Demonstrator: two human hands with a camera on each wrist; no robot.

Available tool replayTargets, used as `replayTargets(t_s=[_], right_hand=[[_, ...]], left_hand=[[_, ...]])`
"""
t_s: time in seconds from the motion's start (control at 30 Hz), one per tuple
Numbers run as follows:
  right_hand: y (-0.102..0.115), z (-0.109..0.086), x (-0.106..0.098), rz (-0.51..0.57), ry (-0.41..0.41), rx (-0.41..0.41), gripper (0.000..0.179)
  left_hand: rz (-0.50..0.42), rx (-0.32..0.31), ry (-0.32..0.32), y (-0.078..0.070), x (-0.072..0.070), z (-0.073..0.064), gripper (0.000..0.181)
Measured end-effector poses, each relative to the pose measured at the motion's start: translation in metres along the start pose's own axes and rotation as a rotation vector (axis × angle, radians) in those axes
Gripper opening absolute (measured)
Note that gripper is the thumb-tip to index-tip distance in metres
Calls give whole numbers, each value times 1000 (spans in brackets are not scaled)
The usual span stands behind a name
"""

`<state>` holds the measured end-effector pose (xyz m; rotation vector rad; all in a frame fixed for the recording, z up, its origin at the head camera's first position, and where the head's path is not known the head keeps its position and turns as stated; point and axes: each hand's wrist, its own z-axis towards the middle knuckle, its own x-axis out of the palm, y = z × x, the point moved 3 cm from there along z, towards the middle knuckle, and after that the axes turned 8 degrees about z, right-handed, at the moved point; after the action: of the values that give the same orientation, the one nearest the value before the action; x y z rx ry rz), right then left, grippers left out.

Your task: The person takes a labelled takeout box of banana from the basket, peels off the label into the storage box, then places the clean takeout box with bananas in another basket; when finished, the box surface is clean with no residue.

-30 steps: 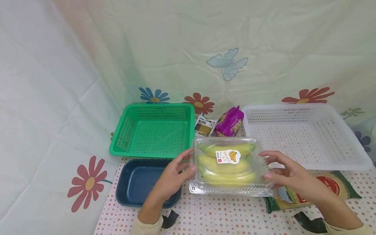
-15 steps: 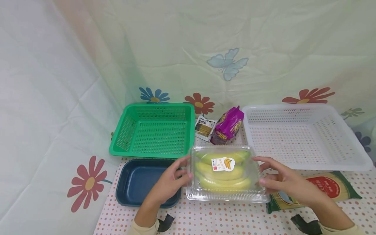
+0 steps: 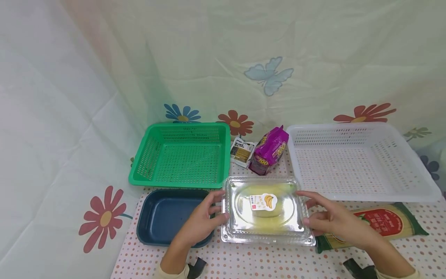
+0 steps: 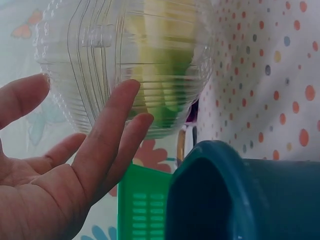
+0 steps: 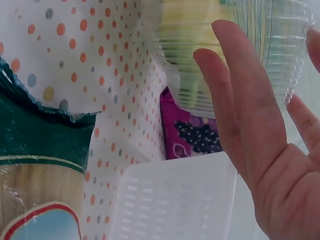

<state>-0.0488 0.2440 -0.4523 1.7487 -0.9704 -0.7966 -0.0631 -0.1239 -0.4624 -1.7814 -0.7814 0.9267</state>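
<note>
A clear plastic clamshell box of bananas point(image 3: 265, 232) is at mid-table in the head view, a banana sticker on its lid. My left hand point(image 3: 207, 215) supports its left side with nearly straight, spread fingers; fingertips point(image 4: 131, 89) lie along the ribbed wall in the left wrist view. On the opposite side, my right hand point(image 3: 334, 221) does the same, its long fingers point(image 5: 250, 100) extended against the box in the right wrist view. The bananas show yellow with green ends through the plastic.
Left of the box stand a green basket point(image 3: 134, 178) and a dark blue tray point(image 3: 141, 228). A white basket point(image 3: 437, 193) is at the back right, a noodle pack point(image 3: 383, 223) before it. Behind the box are a purple snack bag point(image 3: 270, 151) and a small pouch point(image 3: 242, 151).
Both hands have brought the banana box down and towards me, slightly left. The lid now catches a bright glare, and more of the purple bag shows behind it.
</note>
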Motion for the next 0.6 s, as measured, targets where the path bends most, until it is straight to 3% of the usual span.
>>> replayTargets(t_s=[0.17, 0.33, 0.43, 0.6], right_hand=[[-2, -4, 4, -21, 8, 27, 70], [-7, -6, 7, -47, 18, 98, 72], [-12, -5, 7, -55, 18, 128, 73], [-20, -1, 8, -66, -16, 154, 74]], left_hand=[[36, -1, -15, 5, 3, -8, 63], [-12, -13, 6, 11, 8, -15, 64], [-36, -15, 17, 14, 11, -14, 64], [-1, -22, -9, 16, 16, -10, 64]])
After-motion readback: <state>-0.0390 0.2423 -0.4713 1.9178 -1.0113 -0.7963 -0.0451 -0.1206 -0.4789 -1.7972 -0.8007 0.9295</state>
